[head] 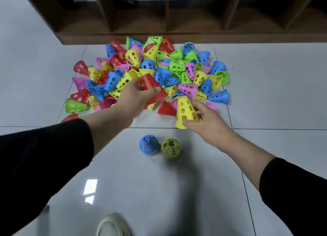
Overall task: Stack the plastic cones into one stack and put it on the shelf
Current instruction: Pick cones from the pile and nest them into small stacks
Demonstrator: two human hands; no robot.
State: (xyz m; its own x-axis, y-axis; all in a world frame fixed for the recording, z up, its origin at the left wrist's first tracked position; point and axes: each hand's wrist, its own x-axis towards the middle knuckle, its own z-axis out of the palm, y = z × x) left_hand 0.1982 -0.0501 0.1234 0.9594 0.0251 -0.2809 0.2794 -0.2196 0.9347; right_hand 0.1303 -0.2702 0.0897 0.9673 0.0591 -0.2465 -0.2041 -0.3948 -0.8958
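A heap of several perforated plastic cones [177, 66] in red, yellow, blue, green and pink lies on the tiled floor in front of a dark wooden shelf [166, 36]. My left hand [134, 97] grips a red cone [152, 87] above the heap's near edge. My right hand [205, 120] holds a yellow cone [185, 110], tip up, just in front of the heap. Closer to me stand two upright stacks side by side: one topped with a blue cone [148, 144], one topped with a yellow-green cone [171, 148].
The shelf's lower compartments [139, 21] stand open behind the heap. Grey glossy floor tiles [265, 87] spread to both sides. My pale shoe [113, 225] shows at the bottom edge.
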